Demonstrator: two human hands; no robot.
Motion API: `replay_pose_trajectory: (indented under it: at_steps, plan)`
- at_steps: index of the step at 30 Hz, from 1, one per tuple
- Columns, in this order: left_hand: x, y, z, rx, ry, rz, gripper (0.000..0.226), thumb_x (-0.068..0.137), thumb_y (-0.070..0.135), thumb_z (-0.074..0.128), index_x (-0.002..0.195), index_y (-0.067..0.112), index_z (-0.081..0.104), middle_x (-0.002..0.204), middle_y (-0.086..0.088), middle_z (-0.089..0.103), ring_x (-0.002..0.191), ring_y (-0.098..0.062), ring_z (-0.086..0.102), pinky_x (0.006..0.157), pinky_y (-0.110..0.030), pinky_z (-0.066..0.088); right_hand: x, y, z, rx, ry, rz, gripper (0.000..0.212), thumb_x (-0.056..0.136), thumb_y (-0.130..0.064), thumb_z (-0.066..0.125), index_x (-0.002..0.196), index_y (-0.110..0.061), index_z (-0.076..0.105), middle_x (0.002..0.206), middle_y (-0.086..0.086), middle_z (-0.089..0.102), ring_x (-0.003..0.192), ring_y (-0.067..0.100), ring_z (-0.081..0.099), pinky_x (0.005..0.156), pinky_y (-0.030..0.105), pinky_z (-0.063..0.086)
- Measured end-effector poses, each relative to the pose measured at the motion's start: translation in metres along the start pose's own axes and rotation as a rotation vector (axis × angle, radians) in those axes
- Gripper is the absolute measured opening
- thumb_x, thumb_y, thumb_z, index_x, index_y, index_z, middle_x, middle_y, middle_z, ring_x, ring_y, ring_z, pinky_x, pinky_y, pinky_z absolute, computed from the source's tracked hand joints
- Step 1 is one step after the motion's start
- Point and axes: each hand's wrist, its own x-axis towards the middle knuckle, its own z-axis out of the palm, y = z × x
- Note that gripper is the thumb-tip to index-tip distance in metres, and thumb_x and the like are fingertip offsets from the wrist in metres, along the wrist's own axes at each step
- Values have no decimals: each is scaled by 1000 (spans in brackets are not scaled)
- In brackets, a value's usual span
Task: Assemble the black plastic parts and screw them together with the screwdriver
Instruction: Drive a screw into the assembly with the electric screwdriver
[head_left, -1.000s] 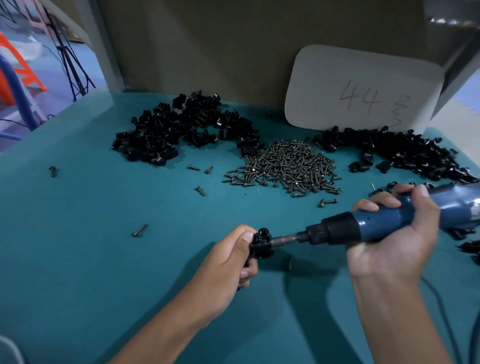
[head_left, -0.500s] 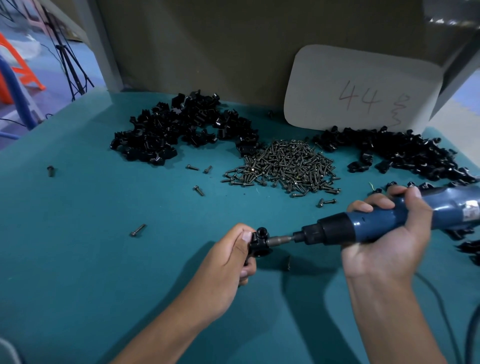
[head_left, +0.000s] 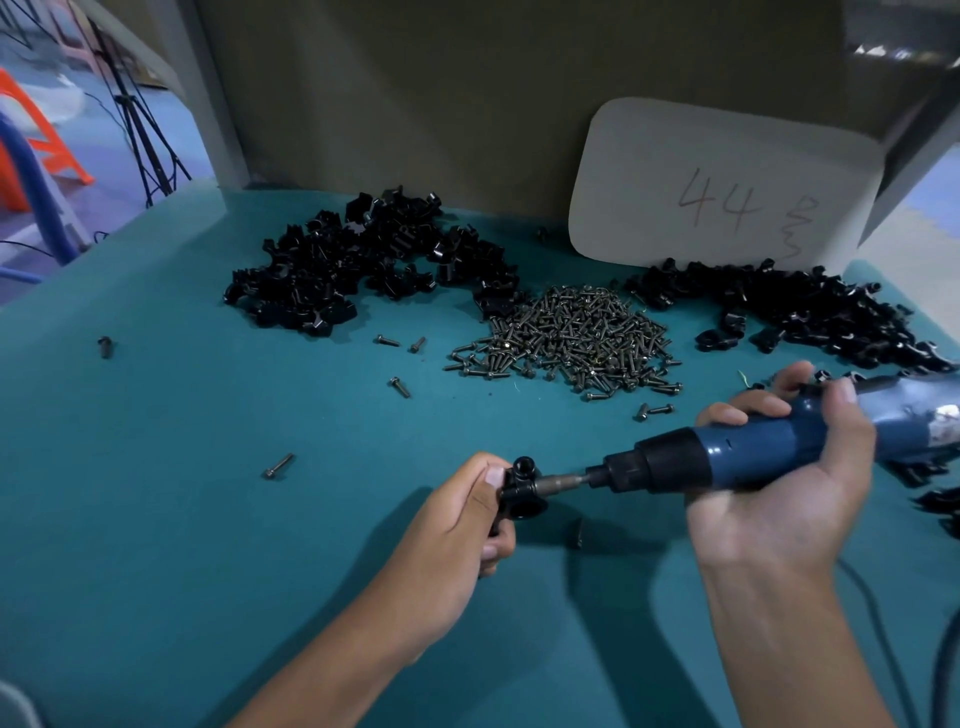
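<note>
Left hand (head_left: 457, 525) pinches the small black plastic assembly (head_left: 519, 493); right hand (head_left: 779, 483) grips the blue electric screwdriver (head_left: 753, 447) entering from 3 o'clock. Best keep the bit square.

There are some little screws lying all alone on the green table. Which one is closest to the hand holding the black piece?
The lone screw, lying left of the left hand. The other stray screws lie farther back, nearer the piles.

Glossy black plastic part (head_left: 521, 492) pinched at the grip; the screwdriver (head_left: 753, 449) meeting it shows smooth blue and black plastic with a dull metal bit. Beyond, shiny metal screws (head_left: 571, 338) on matt teal tabletop (head_left: 208, 519).
</note>
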Motion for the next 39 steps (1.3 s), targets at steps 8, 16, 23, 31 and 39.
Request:
replay_pose_trajectory:
  at_steps: [8,16,23,31,39]
  plan:
    - [2,-2,-2,69,122,21,39,108,47,29,90,26,56,54,9,36,51,-12,25,50,-20,26,23,-11,-15,182,69,166,15,90,-26,70,98,-19,59,86,-7,62,64,5,56,60,18,47]
    - [2,-4,-7,239,336,185,37,100,54,28,85,34,55,54,5,40,48,-10,25,46,-18,24,42,-5,-30,-2,415,120,47,84,-36,78,126,-24,61,110,-6,71,106,13,70,102,39,50]
    - [2,-2,-5,236,335,167,35,100,54,27,87,38,56,54,4,43,47,-10,29,47,-19,24,46,25,-35,-335,416,139,52,96,-37,68,137,-17,43,122,4,63,107,21,66,89,43,54]
    - [-1,-6,-6,233,261,162,33,108,24,35,95,44,57,59,4,51,54,-10,40,55,-17,30,56,10,-61,-1017,190,199,34,92,-45,70,107,-15,62,95,4,75,87,22,74,70,36,60]
    - [-2,-6,-2,249,221,260,23,95,46,39,112,52,52,84,1,71,66,-26,52,60,-21,39,62,-17,-64,-1785,108,291,65,90,-71,53,78,-8,67,54,3,69,43,19,65,43,28,53]
